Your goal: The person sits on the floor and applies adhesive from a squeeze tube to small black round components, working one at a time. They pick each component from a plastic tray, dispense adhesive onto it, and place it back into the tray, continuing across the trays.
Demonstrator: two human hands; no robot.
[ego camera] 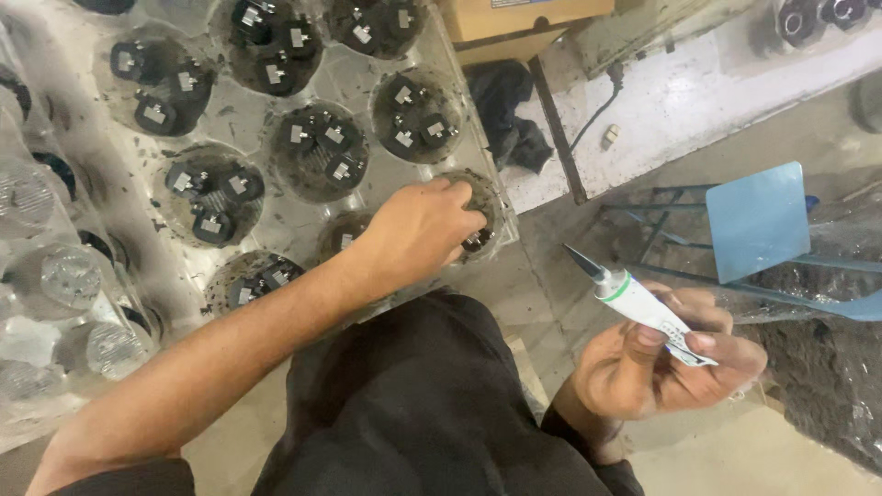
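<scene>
I note the clear plastic tray (363, 69) first: it spreads away from my left fingers toward the top and left of the view, its round pockets holding clusters of small black parts with silver tabs. A second stack of clear trays (55, 303) lies off to the far left, well apart from both hands. Beyond my right fingers, to their right, stands a blue stool (758, 220) with a metal frame. A dark cloth (505, 115) sits above my left fingers, just past the tray's edge, under a cardboard box (514, 18).

My left hand (418, 230) reaches across my lap to the pocket at the tray's near right corner (478, 207). The fingers are curled downward into that pocket, drawn together over the small black parts (476, 241) there; I cannot tell whether any part is actually pinched between them.

My right hand (666, 363) is held low, apart from the tray. Its fingers and thumb are clamped around a small white tube (643, 308) with a green band; the dark pointed nozzle (581, 262) sticks out above the thumb, angled toward the left hand.
</scene>
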